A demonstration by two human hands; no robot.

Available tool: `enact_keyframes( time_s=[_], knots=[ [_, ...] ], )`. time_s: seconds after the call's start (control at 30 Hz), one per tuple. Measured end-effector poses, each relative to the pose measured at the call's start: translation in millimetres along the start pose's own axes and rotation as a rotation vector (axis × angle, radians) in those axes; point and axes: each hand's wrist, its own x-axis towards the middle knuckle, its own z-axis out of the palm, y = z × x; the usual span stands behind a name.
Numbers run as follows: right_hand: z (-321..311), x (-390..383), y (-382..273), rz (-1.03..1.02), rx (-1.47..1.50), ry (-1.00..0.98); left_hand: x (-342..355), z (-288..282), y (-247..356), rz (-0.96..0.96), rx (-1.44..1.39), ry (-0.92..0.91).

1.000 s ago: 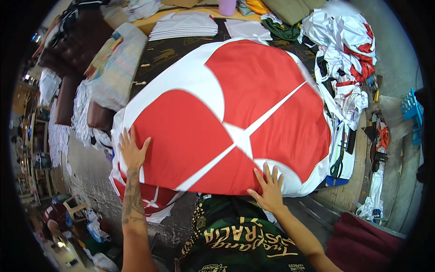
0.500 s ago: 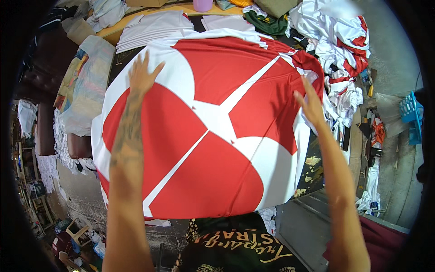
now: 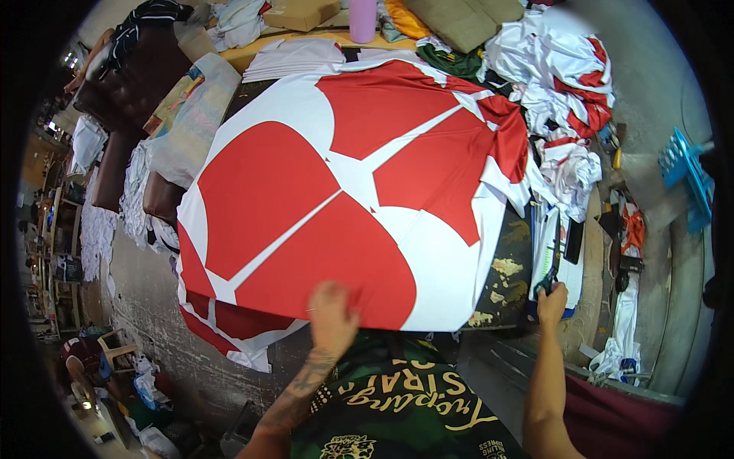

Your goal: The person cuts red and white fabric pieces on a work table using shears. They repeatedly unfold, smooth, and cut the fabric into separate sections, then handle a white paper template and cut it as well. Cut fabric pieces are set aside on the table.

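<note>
A large red and white printed cloth point(image 3: 306, 229) is spread over the dark table point(image 3: 512, 252), its near left part hanging below the table edge. My left hand point(image 3: 332, 314) is at the near edge of the cloth, against a red panel. Its fingers are smeared by motion, so I cannot tell whether they grip the fabric. To the right of the cloth, my right hand point(image 3: 552, 302) is closed on the dark handles of what look like scissors point(image 3: 547, 281), with the blades pointing away from me. Papers point(image 3: 541, 237) lie beneath them, beside a black phone-like slab point(image 3: 573, 242).
Heaped white and red fabric point(image 3: 547, 69) lies at the far right. Folded white pieces point(image 3: 294, 57) are stacked at the back, near a pink cup point(image 3: 362, 21). On the left stands a brown padded seat point(image 3: 138, 84); a blue plastic basket point(image 3: 684, 180) is at far right.
Both hands have left the top of the cloth. My left came back to its near edge; my right moved down to the scissors. The cloth's near left part now hangs lower.
</note>
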Motion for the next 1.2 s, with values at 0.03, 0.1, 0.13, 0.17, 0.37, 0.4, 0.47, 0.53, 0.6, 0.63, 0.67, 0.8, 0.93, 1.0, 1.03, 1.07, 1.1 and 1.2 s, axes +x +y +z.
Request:
enact_keyframes(
  time_s=[0.03, 0.1, 0.13, 0.17, 0.37, 0.4, 0.47, 0.53, 0.6, 0.63, 0.67, 0.8, 0.93, 1.0, 1.03, 1.07, 1.1, 1.2],
  knots=[
    [-2.4, 11.6, 5.3, -0.062, 0.0, -0.03, 2.3, 17.1, 34.1, 0.161, -0.083, -0.143],
    [-14.9, 28.3, 15.8, -0.162, 0.136, -0.09, 6.8, 45.9, 90.6, 0.39, -0.146, -0.243],
    [-25.3, 29.0, 22.4, -0.119, 0.244, -0.149, 8.7, 57.2, 111.7, 0.45, -0.133, -0.234],
    [-37.9, 26.0, 28.5, -0.051, 0.422, -0.391, 8.5, 64.0, 126.1, 0.541, -0.145, -0.176],
    [-116.5, -101.8, 56.7, 0.076, 0.627, -1.005, -16.4, 57.2, 136.2, 0.317, -0.434, -0.278],
    [-117.4, -122.4, 51.2, 0.103, 0.34, -1.087, -22.1, 52.8, 133.2, 0.211, -0.488, -0.204],
    [-115.5, -144.9, 32.6, -0.254, 0.149, -1.466, -28.2, 46.5, 130.1, 0.056, -0.61, -0.146],
    [-92.8, -147.3, -2.0, -0.47, 0.282, -1.487, -29.0, 44.5, 131.8, 0.125, -0.539, -0.224],
    [-70.1, -140.3, -37.3, -0.498, 0.207, -1.348, -26.2, 45.8, 137.3, 0.18, -0.459, -0.306],
    [-68.2, -130.7, -47.0, -0.432, 0.133, -1.342, -24.3, 46.7, 140.3, 0.182, -0.408, -0.331],
    [-64.8, -123.2, -58.8, -0.428, 0.165, -1.317, -21.4, 48.5, 143.2, 0.209, -0.371, -0.338],
    [-60.2, -108.8, -97.4, -0.52, 0.017, -1.276, -12.9, 53.3, 145.8, 0.263, -0.294, -0.393],
    [-36.9, -101.7, -151.1, -0.516, 0.173, -1.228, -4.1, 56.8, 134.3, 0.288, -0.381, -0.478],
    [-28.4, -94.1, -176.8, -0.434, 0.097, -1.316, 0.3, 59.5, 125.9, 0.29, -0.475, -0.522],
    [-27.5, -89.5, -188.3, -0.392, 0.03, -1.317, 3.3, 61.4, 121.5, 0.31, -0.507, -0.532],
    [-23.9, -85.2, -203.7, -0.387, 0.114, -1.319, 5.5, 63.0, 117.0, 0.323, -0.537, -0.573],
    [-20.3, -79.1, -221.4, -0.36, 0.143, -1.324, 9.3, 64.9, 112.5, 0.312, -0.571, -0.634],
    [-20.7, -65.0, -268.9, -0.368, 0.155, -1.368, 19.8, 67.3, 100.4, 0.348, -0.67, -0.739]
  ],
)
